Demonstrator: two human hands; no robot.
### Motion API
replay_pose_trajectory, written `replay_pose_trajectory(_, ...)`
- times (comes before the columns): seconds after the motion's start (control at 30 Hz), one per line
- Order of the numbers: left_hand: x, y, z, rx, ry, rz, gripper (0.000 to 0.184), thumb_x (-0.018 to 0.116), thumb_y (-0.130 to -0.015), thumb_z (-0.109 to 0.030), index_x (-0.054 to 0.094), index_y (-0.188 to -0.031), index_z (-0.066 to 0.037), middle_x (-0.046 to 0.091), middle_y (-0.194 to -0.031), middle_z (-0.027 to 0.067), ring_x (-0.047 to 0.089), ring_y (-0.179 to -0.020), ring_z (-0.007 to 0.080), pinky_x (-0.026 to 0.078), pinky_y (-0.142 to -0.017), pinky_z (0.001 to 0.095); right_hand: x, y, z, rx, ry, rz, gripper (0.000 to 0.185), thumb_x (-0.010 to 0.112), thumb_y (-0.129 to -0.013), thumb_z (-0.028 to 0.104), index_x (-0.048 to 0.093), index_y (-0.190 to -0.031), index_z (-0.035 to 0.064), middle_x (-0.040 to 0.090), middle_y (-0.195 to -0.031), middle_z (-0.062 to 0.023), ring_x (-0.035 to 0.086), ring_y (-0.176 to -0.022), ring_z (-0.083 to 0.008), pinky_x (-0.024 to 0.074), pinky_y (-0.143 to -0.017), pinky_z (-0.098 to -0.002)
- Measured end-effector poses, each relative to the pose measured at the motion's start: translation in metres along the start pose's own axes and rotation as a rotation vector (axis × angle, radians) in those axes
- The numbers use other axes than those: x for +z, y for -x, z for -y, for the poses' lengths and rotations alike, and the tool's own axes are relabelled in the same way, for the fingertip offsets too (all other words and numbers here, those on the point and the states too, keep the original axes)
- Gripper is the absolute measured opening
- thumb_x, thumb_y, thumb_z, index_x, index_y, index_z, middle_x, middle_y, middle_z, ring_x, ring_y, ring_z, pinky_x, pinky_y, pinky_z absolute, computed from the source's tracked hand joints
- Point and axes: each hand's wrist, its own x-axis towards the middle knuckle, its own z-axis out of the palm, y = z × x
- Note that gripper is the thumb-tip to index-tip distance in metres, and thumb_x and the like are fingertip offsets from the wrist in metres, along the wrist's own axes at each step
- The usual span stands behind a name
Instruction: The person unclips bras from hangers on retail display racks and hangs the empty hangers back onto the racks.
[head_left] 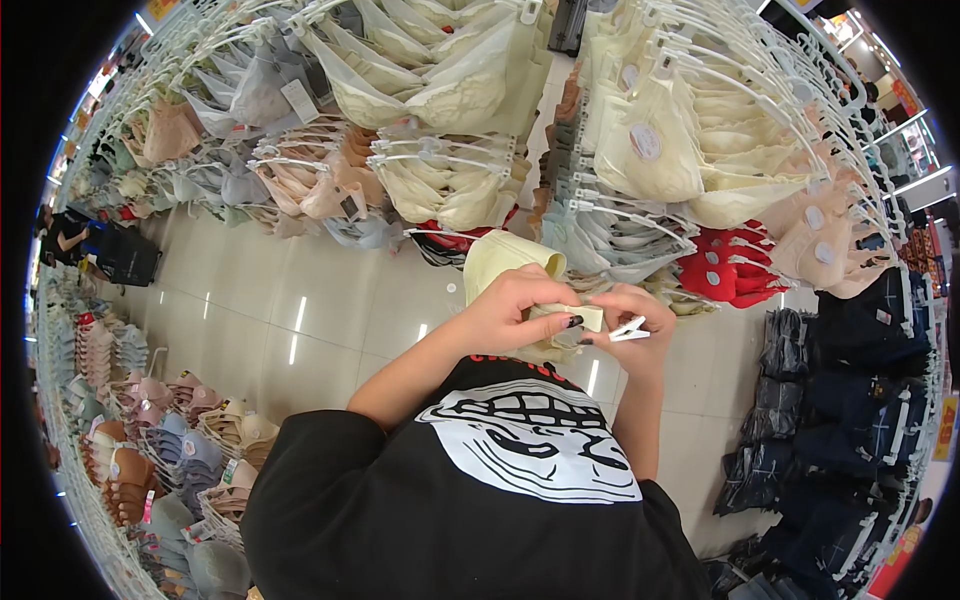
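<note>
I watch a pale yellow, smooth-cloth undergarment [508,262] sit in front of the chest, between and just beyond the two hands. The left hand [525,305] comes in from the left, its thumb and fingers pinched together on the near edge of the cloth, where a small pale rectangular flap [588,318] shows right beside the thumb's dark nail. The right hand [640,315] is curled in close from the other side, fingers bent around a slim white plastic clip [630,330] that pokes out towards me; its thumb tip meets the near edge too, though I cannot tell how firmly it grips the cloth there.

The garment's far part stands up as a broad, rounded, curling panel, plain and matte, and its lower portion hangs under the fingers, partly hidden by them. Beyond it I see hanging cream lace bras [440,185], with pale grey-blue bras [590,240] and bright red bras [730,265] to the right, all over a glossy beige tiled floor [330,305].
</note>
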Motion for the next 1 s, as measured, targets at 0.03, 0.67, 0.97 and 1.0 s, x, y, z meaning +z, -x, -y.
replay_pose_trajectory(0.03,-0.001,0.000,-0.001,0.017,-0.052,-0.008,0.014,0.058,-0.077,-0.015,0.060,-0.088,-0.006,0.060,-0.076,0.0042,0.048,-0.065,0.0212,0.035,-0.067,0.0296,-0.002,0.000,0.003,0.049,-0.042,0.028,0.042,0.076,-0.056,0.006,0.062,-0.096,0.0034,0.037,-0.058,0.0051,0.031,-0.052,-0.0055,0.0236,-0.047,-0.0205)
replay_pose_trajectory(0.67,0.000,-0.001,-0.007,0.186,-0.539,-0.133,0.014,0.060,-0.073,-0.008,0.056,-0.085,-0.005,0.060,-0.079,0.0062,0.056,-0.072,0.0202,0.037,-0.067,0.0302,0.008,0.014,-0.006,0.040,-0.210,-0.212,0.017,0.050,-0.087,0.015,0.044,-0.090,-0.0005,0.054,-0.090,-0.0192,0.052,-0.059,-0.0145,0.0386,-0.047,-0.0206)
replay_pose_trajectory(0.97,0.001,-0.003,-0.011,0.189,-0.528,-0.106,0.012,0.060,-0.074,-0.009,0.056,-0.085,-0.005,0.059,-0.078,0.0058,0.055,-0.071,0.0196,0.037,-0.067,0.0304,0.011,0.017,-0.010,-0.002,-0.207,-0.201,0.017,0.050,-0.087,0.013,0.049,-0.091,-0.0033,0.055,-0.092,-0.0196,0.053,-0.059,-0.0132,0.0391,-0.047,-0.0195)
replay_pose_trajectory(1.0,0.001,-0.003,-0.010,0.188,-0.524,-0.107,0.012,0.060,-0.074,-0.009,0.056,-0.085,-0.005,0.059,-0.078,0.0058,0.055,-0.071,0.0196,0.037,-0.067,0.0304,0.011,0.017,-0.010,-0.003,-0.189,-0.195,0.018,0.049,-0.087,0.014,0.048,-0.092,-0.0039,0.055,-0.092,-0.0206,0.053,-0.058,-0.0151,0.0394,-0.047,-0.0204)
